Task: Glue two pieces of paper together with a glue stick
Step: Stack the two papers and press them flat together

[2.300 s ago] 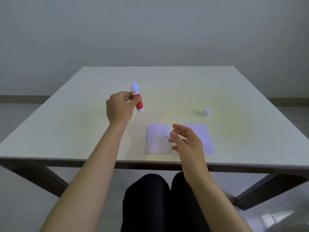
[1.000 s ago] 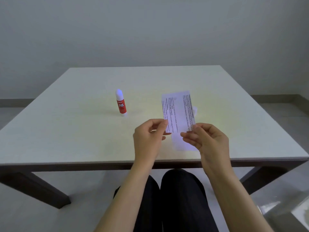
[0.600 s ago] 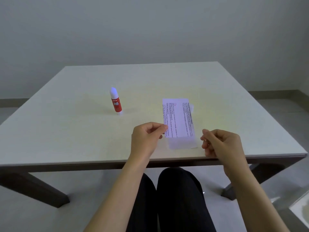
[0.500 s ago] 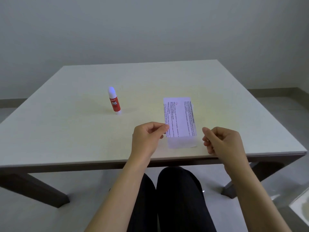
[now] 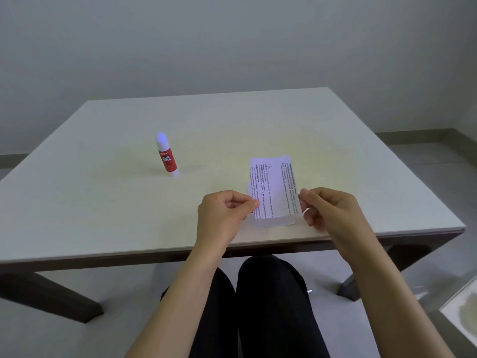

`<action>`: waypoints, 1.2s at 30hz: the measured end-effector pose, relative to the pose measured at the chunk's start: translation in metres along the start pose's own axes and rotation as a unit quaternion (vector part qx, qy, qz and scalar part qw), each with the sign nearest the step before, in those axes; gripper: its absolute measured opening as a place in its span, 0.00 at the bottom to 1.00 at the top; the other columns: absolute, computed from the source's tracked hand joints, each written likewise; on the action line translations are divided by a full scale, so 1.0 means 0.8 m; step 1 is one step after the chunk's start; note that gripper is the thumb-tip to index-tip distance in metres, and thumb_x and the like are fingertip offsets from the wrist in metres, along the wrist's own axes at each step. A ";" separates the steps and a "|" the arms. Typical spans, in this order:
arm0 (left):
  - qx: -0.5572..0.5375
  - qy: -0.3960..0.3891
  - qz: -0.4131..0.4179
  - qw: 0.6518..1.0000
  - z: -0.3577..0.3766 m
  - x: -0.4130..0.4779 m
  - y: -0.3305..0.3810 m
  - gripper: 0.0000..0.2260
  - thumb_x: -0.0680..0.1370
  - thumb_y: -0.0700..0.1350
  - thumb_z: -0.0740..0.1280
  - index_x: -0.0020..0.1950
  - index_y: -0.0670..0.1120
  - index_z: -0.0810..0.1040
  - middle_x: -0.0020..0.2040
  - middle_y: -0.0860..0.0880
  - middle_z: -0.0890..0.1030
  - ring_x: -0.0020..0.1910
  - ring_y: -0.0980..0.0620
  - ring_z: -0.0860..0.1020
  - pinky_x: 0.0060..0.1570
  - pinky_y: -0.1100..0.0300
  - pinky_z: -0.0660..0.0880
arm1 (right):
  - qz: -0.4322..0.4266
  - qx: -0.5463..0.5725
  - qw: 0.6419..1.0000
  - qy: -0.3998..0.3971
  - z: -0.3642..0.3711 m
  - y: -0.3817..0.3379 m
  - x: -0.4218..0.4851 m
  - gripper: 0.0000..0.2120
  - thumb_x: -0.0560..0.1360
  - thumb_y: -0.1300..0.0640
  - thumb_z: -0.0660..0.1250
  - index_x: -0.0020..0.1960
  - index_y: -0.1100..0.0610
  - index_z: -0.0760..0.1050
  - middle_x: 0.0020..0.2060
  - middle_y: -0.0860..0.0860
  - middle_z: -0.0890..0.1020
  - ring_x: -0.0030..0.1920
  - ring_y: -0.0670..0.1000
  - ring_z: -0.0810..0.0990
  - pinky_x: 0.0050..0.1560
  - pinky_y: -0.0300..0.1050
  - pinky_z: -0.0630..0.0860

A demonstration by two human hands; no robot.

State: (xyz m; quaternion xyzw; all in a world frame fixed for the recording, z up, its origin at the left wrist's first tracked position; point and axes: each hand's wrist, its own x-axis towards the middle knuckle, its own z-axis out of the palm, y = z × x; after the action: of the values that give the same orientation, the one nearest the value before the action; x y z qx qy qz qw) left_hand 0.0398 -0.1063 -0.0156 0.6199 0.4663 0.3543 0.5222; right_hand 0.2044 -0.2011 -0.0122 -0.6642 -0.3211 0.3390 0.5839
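A printed paper slip (image 5: pixel 274 187) is held just above a second, blank paper (image 5: pixel 273 222) that lies on the white table (image 5: pixel 103 202) near its front edge. My left hand (image 5: pixel 222 215) pinches the printed slip's left edge. My right hand (image 5: pixel 327 210) pinches its right edge. Only the blank paper's lower strip and left margin show beneath the slip. A red glue stick (image 5: pixel 166 156) with a white rounded top stands upright on the table, well to the left of both hands.
The table's front edge runs just below my hands, with my dark-trousered legs (image 5: pixel 258 306) under it. A plain wall stands behind the table. A pale object (image 5: pixel 462 313) lies on the floor at the lower right.
The glue stick was set down upright at the left. My right hand, off the printed slip half a second ago, has come back to pinch its right edge, and the slip has sunk lower over the blank paper.
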 end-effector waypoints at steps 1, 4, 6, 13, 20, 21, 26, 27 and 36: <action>0.006 0.002 0.001 1.000 0.000 0.000 0.000 0.05 0.67 0.45 0.76 0.32 0.52 0.82 0.28 0.56 0.83 0.26 0.63 0.76 0.37 0.67 0.72 | -0.001 -0.010 1.000 -0.006 -0.001 0.001 -0.001 0.10 0.75 0.59 0.68 0.35 0.61 0.79 0.26 0.50 0.78 0.24 0.46 0.70 0.25 0.35 0.65; 0.027 0.002 0.004 1.000 0.001 -0.001 -0.001 0.05 0.67 0.45 0.76 0.32 0.51 0.82 0.28 0.55 0.83 0.26 0.64 0.76 0.36 0.68 0.73 | 0.002 -0.046 0.999 -0.012 -0.001 0.003 0.001 0.09 0.73 0.62 0.69 0.34 0.59 0.79 0.20 0.46 0.75 0.22 0.45 0.68 0.23 0.34 0.64; 0.049 0.008 0.013 0.999 0.002 0.000 -0.002 0.05 0.67 0.45 0.76 0.32 0.51 0.82 0.27 0.56 0.82 0.25 0.65 0.76 0.33 0.72 0.72 | 0.003 -0.080 0.997 0.004 0.000 0.005 0.004 0.08 0.72 0.62 0.69 0.34 0.59 0.79 0.18 0.48 0.75 0.22 0.46 0.68 0.24 0.36 0.65; 0.111 0.010 0.034 0.993 0.002 0.002 -0.004 0.07 0.67 0.46 0.76 0.31 0.52 0.81 0.29 0.56 0.82 0.28 0.65 0.78 0.29 0.77 0.69 | -0.008 -0.180 0.983 0.025 0.004 0.011 0.014 0.08 0.71 0.61 0.70 0.33 0.58 0.78 0.16 0.47 0.75 0.18 0.43 0.68 0.22 0.33 0.67; 0.152 0.012 0.048 0.987 0.005 0.001 -0.008 0.07 0.67 0.45 0.75 0.30 0.52 0.80 0.29 0.56 0.81 0.29 0.61 0.77 0.31 0.69 0.68 | -0.016 -0.221 0.975 0.030 0.007 0.013 0.016 0.08 0.70 0.62 0.70 0.33 0.58 0.78 0.17 0.48 0.75 0.17 0.42 0.69 0.22 0.32 0.69; 0.155 0.012 0.049 0.987 0.005 0.001 -0.008 0.07 0.67 0.45 0.75 0.31 0.51 0.80 0.29 0.56 0.81 0.29 0.60 0.77 0.31 0.67 0.68 | -0.016 -0.223 0.974 0.030 0.007 0.012 0.016 0.08 0.70 0.62 0.70 0.32 0.58 0.77 0.17 0.48 0.75 0.17 0.42 0.69 0.22 0.32 0.68; 0.173 0.016 0.047 0.984 0.007 0.004 -0.011 0.06 0.67 0.45 0.75 0.31 0.50 0.81 0.28 0.56 0.81 0.28 0.62 0.77 0.32 0.65 0.70 | -0.022 -0.241 0.970 0.024 0.008 0.009 0.015 0.09 0.70 0.64 0.70 0.31 0.59 0.77 0.17 0.49 0.75 0.16 0.42 0.68 0.20 0.30 0.67; 0.178 0.016 0.049 0.983 0.007 0.005 -0.012 0.06 0.67 0.45 0.75 0.32 0.50 0.81 0.27 0.56 0.80 0.27 0.63 0.76 0.32 0.65 0.70 | -0.025 -0.246 0.969 0.024 0.008 0.008 0.014 0.09 0.70 0.64 0.69 0.31 0.59 0.76 0.18 0.50 0.75 0.16 0.42 0.68 0.20 0.30 0.67; 0.233 0.029 0.065 0.970 0.012 0.009 -0.016 0.06 0.67 0.46 0.74 0.33 0.51 0.79 0.25 0.59 0.78 0.29 0.64 0.77 0.30 0.67 0.69 | -0.051 -0.319 0.946 0.021 0.017 0.004 0.014 0.07 0.69 0.66 0.67 0.33 0.62 0.77 0.19 0.45 0.74 0.21 0.43 0.71 0.24 0.36 0.68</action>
State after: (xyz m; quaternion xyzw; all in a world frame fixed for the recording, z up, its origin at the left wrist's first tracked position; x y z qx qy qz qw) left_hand 0.0479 -0.1023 -0.0307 0.7431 0.5097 0.2867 0.3253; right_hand 0.1998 -0.1849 -0.0172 -0.8053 -0.4341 0.1743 0.3642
